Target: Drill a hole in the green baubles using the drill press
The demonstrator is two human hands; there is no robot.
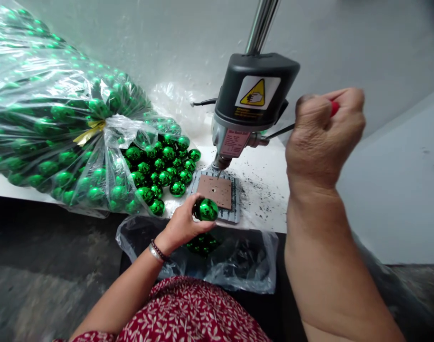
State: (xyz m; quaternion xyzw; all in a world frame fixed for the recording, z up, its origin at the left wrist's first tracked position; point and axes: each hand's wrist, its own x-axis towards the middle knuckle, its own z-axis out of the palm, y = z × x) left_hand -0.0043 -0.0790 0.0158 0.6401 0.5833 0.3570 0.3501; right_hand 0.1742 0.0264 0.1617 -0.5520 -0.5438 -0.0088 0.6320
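Observation:
Between the thumb and fingers of my left hand (183,222) is a shiny green ball (209,210), held just in front of the drill press base (235,209). My right hand (324,133) is closed round the red-tipped end of the feed lever (281,130), raised to the right of the bench drill press (252,102). The thin drill bit (219,174) points down over a brown plate (224,190) with a small hole, which lies on the grey base. Dark shavings dot the plate.
Loose green balls (165,178) are heaped left of the base. Behind them a large tied clear bag (56,137) bulges with more. A plastic-lined bin (252,280) holding green balls stands below the edge of the white table (270,190), which is strewn with shavings.

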